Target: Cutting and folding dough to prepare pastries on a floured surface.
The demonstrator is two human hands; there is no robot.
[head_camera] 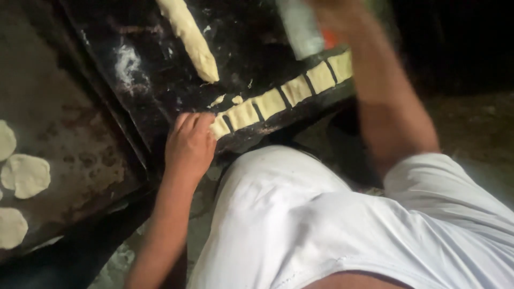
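Note:
My left hand (188, 143) rests on the near edge of a dark, flour-dusted worktop (251, 43), its fingers closed over the end piece (219, 127) of a row of cut dough pieces (289, 93). The row runs diagonally up to the right along the worktop's edge. My right hand (334, 16) is raised at the top of the view, blurred, beside a pale cylindrical object (300, 27); whether it grips that object is unclear. A long uncut roll of dough (190, 37) lies on the worktop farther back.
A rusty metal tray (69, 144) at the left holds several flattened dough rounds (25, 175). My white shirt (342, 230) fills the lower right. Small dough scraps (227, 100) lie by the row. The floor beyond is dark.

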